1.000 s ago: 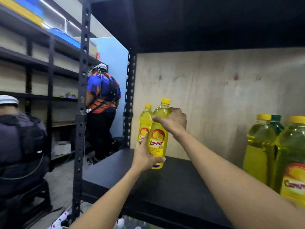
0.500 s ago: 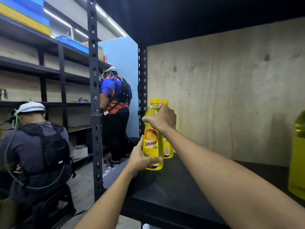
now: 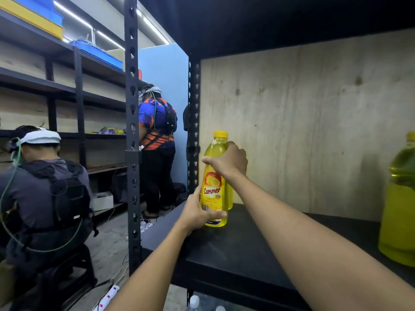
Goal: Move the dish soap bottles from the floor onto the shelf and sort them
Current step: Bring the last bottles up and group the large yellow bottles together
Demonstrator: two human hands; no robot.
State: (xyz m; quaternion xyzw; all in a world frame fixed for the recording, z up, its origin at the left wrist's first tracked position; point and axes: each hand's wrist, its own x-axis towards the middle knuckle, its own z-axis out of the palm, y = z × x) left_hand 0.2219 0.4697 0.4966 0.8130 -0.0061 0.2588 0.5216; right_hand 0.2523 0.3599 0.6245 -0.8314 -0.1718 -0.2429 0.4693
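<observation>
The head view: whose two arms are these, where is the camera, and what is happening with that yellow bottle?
There is no machine here. A person wears a camera on the head, so you see their own arms reaching forward. The left hand grips the bottle near its base, and the right hand grips it just below the neck. The bottle looks set down on the black shelf. A second bottle stands right behind it, mostly hidden. A big bottle stands at the right edge. On the left, a seated person and a standing person have their backs turned.
</observation>
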